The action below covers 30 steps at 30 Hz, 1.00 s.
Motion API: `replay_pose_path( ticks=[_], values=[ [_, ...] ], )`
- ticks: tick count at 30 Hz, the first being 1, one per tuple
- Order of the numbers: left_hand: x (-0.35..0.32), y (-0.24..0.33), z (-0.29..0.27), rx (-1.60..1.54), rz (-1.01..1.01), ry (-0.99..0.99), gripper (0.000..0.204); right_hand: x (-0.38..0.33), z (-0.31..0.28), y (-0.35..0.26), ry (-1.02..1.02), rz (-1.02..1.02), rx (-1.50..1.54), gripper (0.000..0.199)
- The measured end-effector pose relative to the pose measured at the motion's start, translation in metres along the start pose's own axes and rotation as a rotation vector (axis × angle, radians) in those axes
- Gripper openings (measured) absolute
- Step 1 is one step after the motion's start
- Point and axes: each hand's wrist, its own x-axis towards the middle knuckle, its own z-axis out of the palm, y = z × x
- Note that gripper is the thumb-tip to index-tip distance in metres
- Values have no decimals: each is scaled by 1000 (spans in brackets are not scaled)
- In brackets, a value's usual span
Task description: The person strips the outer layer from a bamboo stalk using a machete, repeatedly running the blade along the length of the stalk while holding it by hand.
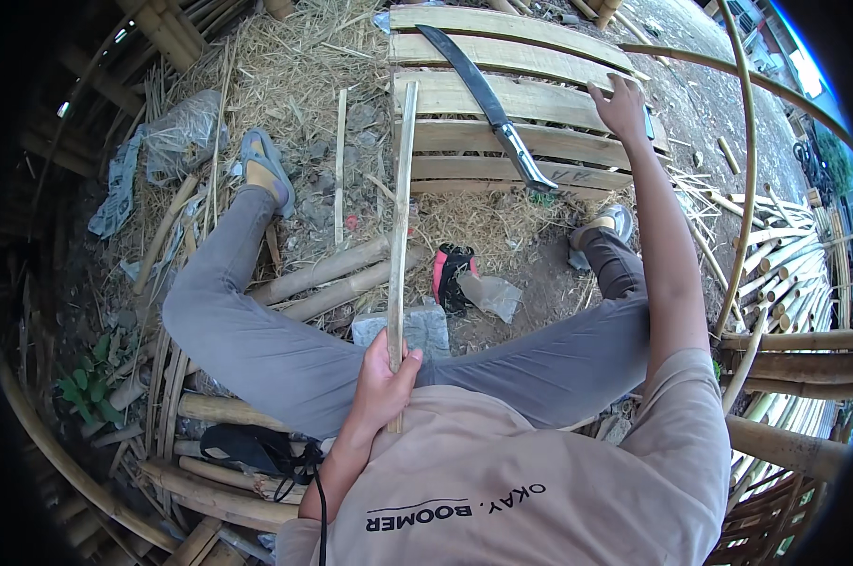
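Near lap, left hand grips bamboo strip upright.

An outdoor bamboo workshop: stacked bamboo poles, split slats, a machete, and straw-littered dirt ground.

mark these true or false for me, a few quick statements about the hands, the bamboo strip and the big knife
1. The left hand grips a long bamboo strip. True.
2. The right hand holds the machete by its handle. False: it rests on the bamboo slat panel, apart from the machete.
3. The machete lies on the slat panel. True.
4. The bamboo strip lies flat on the ground, untouched. False: the left hand holds its near end.
5. A red and black pouch lies on the ground between the legs. True.
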Motion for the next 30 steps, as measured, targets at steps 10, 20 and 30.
replay_pose_path(
  ticks=[10,20,30],
  values=[
    [15,-7,-19,-224,-19,-107,33,-128,-35,-140,-687,-195,101,63],
    [-12,7,-48,-340,-134,-185,29,-133,-8,-149,-621,161,491,52],
    [-32,9,-57,-252,-131,-152,29,-180,-96,-160,-735,503,1665,17]
  ],
)
